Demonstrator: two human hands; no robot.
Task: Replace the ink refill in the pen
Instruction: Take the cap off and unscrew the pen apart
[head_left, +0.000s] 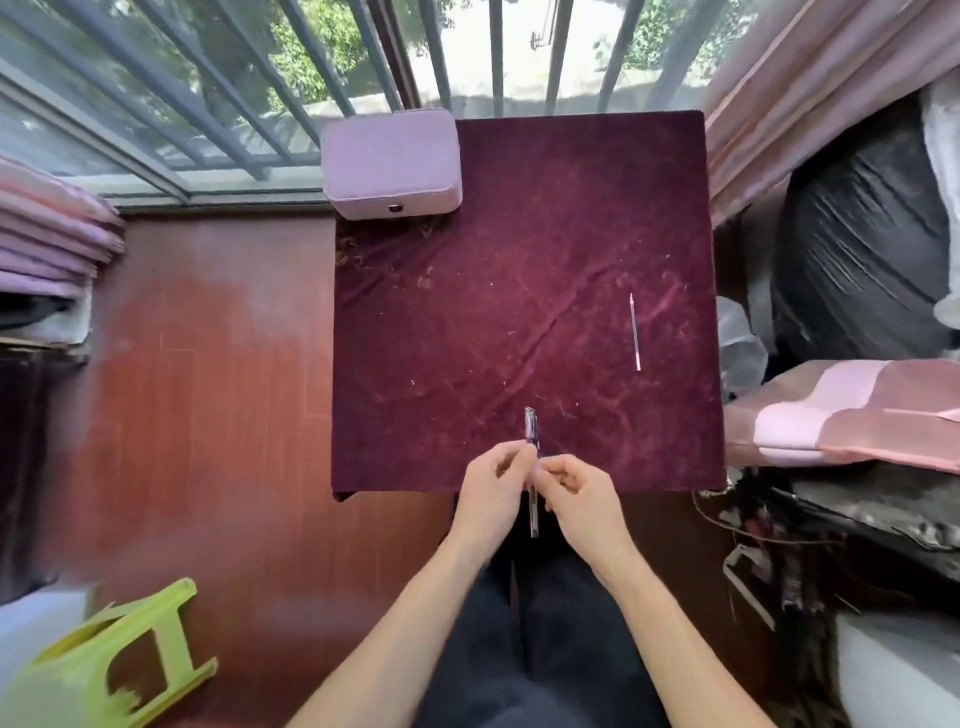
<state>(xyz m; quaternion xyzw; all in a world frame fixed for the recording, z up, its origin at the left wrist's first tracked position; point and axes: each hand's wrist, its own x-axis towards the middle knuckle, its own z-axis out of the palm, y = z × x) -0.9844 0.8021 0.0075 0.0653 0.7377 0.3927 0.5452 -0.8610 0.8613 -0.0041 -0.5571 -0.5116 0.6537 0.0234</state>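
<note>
Head: pen (532, 470) btwn both hands' fingers (524, 454)

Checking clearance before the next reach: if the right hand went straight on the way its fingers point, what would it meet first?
The right hand points left, so almost at once it would meet the pen, then the left hand.

Barred window (363, 62), red-brown floor (208, 389)
</note>
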